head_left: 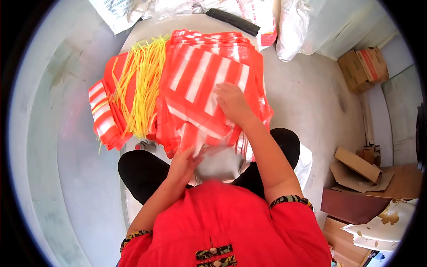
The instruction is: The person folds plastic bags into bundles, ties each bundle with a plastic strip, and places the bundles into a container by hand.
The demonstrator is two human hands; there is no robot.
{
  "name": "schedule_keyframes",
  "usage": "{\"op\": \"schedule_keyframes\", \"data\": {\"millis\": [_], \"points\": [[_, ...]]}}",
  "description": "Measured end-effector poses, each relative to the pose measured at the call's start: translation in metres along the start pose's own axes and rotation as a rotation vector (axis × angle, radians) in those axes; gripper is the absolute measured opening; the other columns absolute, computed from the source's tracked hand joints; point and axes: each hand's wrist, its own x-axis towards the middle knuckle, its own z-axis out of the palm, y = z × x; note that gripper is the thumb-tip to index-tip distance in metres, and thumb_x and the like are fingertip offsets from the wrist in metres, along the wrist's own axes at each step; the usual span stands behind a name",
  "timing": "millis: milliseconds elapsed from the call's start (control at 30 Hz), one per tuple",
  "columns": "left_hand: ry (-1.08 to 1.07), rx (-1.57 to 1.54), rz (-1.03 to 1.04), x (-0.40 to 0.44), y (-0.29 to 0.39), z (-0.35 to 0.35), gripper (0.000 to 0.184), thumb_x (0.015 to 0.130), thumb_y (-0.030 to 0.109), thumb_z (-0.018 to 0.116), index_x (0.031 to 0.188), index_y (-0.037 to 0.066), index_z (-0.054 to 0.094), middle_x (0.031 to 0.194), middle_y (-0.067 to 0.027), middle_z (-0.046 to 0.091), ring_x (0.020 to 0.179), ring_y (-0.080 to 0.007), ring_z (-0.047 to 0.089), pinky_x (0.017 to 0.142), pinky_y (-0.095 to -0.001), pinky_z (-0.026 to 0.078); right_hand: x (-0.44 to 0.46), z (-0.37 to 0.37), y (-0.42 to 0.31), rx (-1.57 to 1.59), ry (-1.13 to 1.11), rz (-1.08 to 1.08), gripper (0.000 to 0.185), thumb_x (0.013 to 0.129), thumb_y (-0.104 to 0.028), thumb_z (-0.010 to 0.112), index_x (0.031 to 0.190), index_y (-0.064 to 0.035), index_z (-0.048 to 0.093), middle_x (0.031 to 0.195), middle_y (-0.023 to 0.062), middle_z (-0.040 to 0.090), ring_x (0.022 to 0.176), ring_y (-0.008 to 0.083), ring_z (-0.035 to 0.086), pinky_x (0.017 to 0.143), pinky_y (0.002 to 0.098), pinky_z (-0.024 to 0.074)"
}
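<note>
A stack of red-and-white striped plastic bags (209,80) lies in front of me, its top bag partly folded over. My right hand (232,101) rests flat on that top bag, fingers spread a little. At the near edge of the stack, my left hand (183,165) has its fingers closed on the bag's lower corner. A bunch of thin yellow plastic strips (144,89) lies along the stack's left side. Left of the strips is a folded bundle of striped bags (103,113).
A black rolled or folded item (232,21) lies at the far edge, near white printed sacks (262,18). Cardboard boxes (364,69) stand on the floor at right. Flattened cardboard (360,171) lies on a brown cabinet (351,204). A small bottle (144,146) is near my left knee.
</note>
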Motion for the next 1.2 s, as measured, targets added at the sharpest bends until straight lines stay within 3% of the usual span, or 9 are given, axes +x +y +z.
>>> {"op": "schedule_keyframes", "data": {"millis": [133,233,333,433,633,833,933,1033,1200], "points": [[0.017,-0.02,0.001,-0.003,-0.002,0.006,0.034,0.101,0.013,0.058,0.134,0.006,0.057,0.133,-0.005,0.064,0.115,-0.023,0.065,0.099,-0.0416,0.048,0.004,-0.006,0.009,-0.112,-0.038,-0.066,0.034,0.093,-0.013,0.066,0.127,-0.0086,0.068,0.133,0.0131,0.065,0.129,0.035,0.055,0.11,0.0447,0.0433],[0.027,-0.014,-0.001,0.0,-0.007,0.001,0.034,0.101,0.013,0.058,0.134,0.005,0.056,0.129,-0.0097,0.067,0.113,-0.0274,0.067,0.096,-0.0408,0.052,0.019,-0.004,0.031,0.082,-0.185,0.122,0.041,0.093,-0.015,0.067,0.134,-0.0101,0.064,0.136,0.0145,0.063,0.131,0.0356,0.054,0.111,0.044,0.0435],[-0.012,0.001,-0.035,0.003,-0.013,-0.01,0.037,0.1,0.013,0.059,0.135,0.003,0.055,0.127,-0.0123,0.068,0.113,-0.0302,0.067,0.096,-0.0409,0.053,0.038,-0.001,0.056,0.037,0.051,0.239,0.044,0.093,-0.018,0.067,0.136,-0.0091,0.061,0.135,0.0152,0.064,0.128,0.0359,0.056,0.11,0.0431,0.0439],[-0.036,0.027,-0.088,0.0,-0.009,-0.01,0.04,0.097,0.014,0.062,0.135,0.002,0.056,0.127,-0.0133,0.068,0.113,-0.0308,0.067,0.097,-0.0414,0.053,0.062,-0.001,0.077,-0.025,0.14,0.233,0.044,0.094,-0.018,0.066,0.136,-0.0072,0.061,0.132,0.0158,0.066,0.124,0.0352,0.058,0.108,0.0423,0.0454],[-0.096,0.252,-0.174,0.007,-0.011,-0.022,0.051,0.091,0.012,0.065,0.139,-0.001,0.055,0.13,-0.0149,0.067,0.111,-0.0284,0.067,0.099,-0.0402,0.052,0.107,-0.001,0.08,-0.095,-0.224,0.325,0.051,0.09,-0.03,0.07,0.134,-0.0067,0.064,0.132,0.0153,0.066,0.126,0.0335,0.058,0.107,0.0427,0.0468],[-0.148,0.264,-0.275,0.006,-0.005,-0.018,0.046,0.09,0.01,0.067,0.133,-0.004,0.06,0.127,-0.0172,0.069,0.116,-0.0283,0.067,0.1,-0.0378,0.053,0.13,-0.014,0.074,0.005,-0.465,0.539,0.059,0.082,-0.041,0.076,0.13,-0.0071,0.067,0.134,0.0124,0.066,0.124,0.0302,0.061,0.104,0.0422,0.0485],[-0.186,0.29,-0.3,0.006,-0.002,-0.019,0.044,0.09,0.011,0.068,0.131,-0.004,0.061,0.124,-0.0158,0.071,0.114,-0.0277,0.068,0.099,-0.0371,0.052,0.127,-0.01,0.082,-0.047,-0.444,0.41,0.059,0.082,-0.04,0.078,0.13,-0.0083,0.067,0.132,0.0138,0.067,0.122,0.0296,0.063,0.102,0.0418,0.0496],[-0.212,0.418,-0.285,0.005,0.002,-0.016,0.043,0.091,0.016,0.07,0.13,-0.002,0.063,0.121,-0.014,0.072,0.112,-0.0271,0.069,0.098,-0.0362,0.053,0.132,-0.022,0.07,-0.077,-0.424,0.311,0.046,0.082,-0.032,0.077,0.12,-0.0075,0.071,0.125,0.0125,0.07,0.119,0.0295,0.064,0.099,0.0417,0.0514],[-0.285,0.466,-0.248,0.028,-0.003,-0.01,0.037,0.098,0.025,0.068,0.128,0.004,0.065,0.119,-0.0092,0.073,0.109,-0.0238,0.069,0.091,-0.0345,0.053,0.171,-0.053,0.015,-0.496,-0.246,0.039,0.013,0.084,-0.014,0.071,0.096,-0.0088,0.071,0.111,0.0057,0.072,0.11,0.0266,0.065,0.113,0.0453,0.0393]]}}
